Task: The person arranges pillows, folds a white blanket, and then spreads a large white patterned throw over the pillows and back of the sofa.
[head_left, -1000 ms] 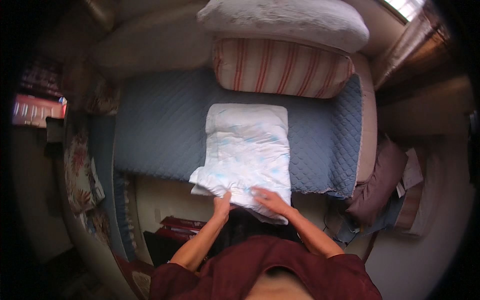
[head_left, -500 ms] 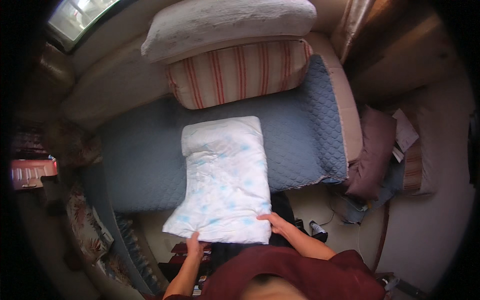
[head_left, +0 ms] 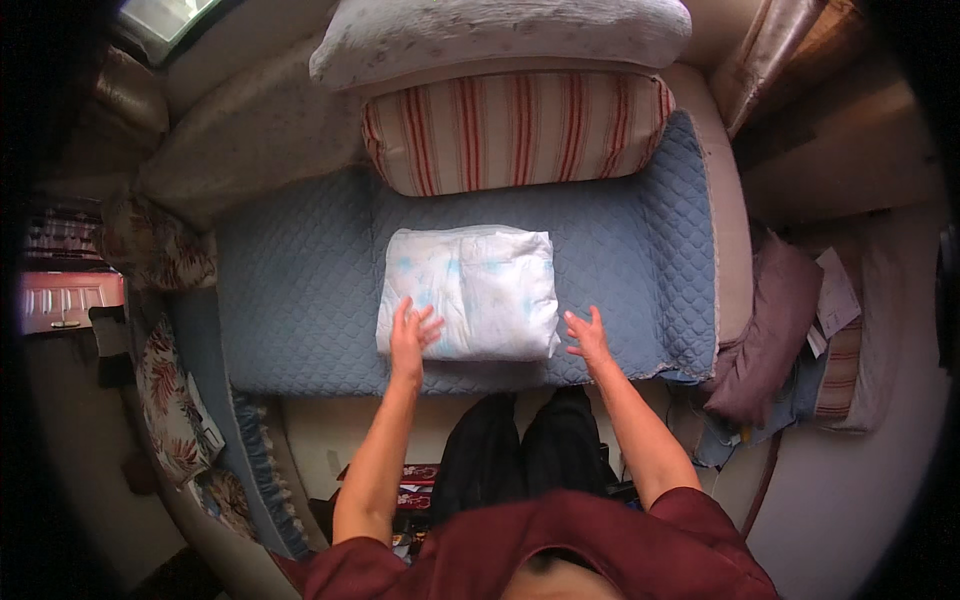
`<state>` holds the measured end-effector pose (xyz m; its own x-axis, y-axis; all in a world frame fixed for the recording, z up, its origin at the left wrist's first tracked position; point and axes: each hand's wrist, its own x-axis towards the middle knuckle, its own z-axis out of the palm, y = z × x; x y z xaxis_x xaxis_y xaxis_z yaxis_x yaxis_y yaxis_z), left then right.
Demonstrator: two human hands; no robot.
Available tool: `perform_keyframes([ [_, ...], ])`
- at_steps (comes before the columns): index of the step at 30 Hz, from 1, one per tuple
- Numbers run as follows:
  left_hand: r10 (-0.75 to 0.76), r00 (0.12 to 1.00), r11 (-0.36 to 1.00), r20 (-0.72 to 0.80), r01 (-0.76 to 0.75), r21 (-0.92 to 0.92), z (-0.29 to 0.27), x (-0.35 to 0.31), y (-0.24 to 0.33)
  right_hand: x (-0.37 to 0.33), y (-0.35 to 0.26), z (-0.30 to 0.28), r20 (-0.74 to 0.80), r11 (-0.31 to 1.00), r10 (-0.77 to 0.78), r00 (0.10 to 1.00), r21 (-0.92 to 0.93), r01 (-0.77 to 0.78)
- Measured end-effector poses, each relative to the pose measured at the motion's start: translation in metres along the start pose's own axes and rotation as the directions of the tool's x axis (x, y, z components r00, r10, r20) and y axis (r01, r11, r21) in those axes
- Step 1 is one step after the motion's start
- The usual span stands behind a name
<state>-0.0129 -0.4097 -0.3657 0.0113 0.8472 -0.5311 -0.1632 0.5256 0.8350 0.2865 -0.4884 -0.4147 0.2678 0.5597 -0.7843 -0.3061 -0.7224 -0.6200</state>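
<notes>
Here, a blue-blotched white folded cloth rectangle [head_left: 485,290] lies lengthwise left-to-right; my left hand [head_left: 409,340] and right hand [head_left: 590,342] splay apart.

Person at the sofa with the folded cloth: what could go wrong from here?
1. The folded cloth lies close to the front edge of the blue quilted cover; a tug toward the person might drag it over.
2. Its layers show at the right side, so lifting there could loosen the folds.
3. The right hand is apart from it, so a push by the left hand alone might skew it.
</notes>
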Motion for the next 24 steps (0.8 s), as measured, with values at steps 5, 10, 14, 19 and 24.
perform_keyframes([
  [5,-0.355,0.928,0.931,-0.112,0.362,0.049,-0.03,-0.068,-0.104,0.059,0.047,-0.005,0.01,0.866,0.005,1.0,-0.5,0.001],
  [10,-0.583,0.8,0.812,-0.142,0.57,-0.123,-0.021,-0.115,-0.136,0.11,0.115,0.011,0.003,0.961,0.063,0.998,-0.27,-0.06],
  [14,-0.588,0.785,0.791,-0.195,0.509,-0.339,-0.042,-0.098,-0.151,0.08,0.077,0.046,0.182,0.916,0.246,0.952,0.278,-0.29],
  [19,-0.644,0.75,0.649,-0.151,0.43,-0.628,-0.007,-0.058,-0.112,0.004,0.044,0.068,0.387,0.832,0.11,0.915,0.467,-0.298],
  [24,-0.206,0.971,0.685,0.124,0.233,-0.69,0.031,-0.039,-0.074,-0.084,-0.014,0.043,0.459,0.821,-0.067,0.886,0.53,-0.212],
])
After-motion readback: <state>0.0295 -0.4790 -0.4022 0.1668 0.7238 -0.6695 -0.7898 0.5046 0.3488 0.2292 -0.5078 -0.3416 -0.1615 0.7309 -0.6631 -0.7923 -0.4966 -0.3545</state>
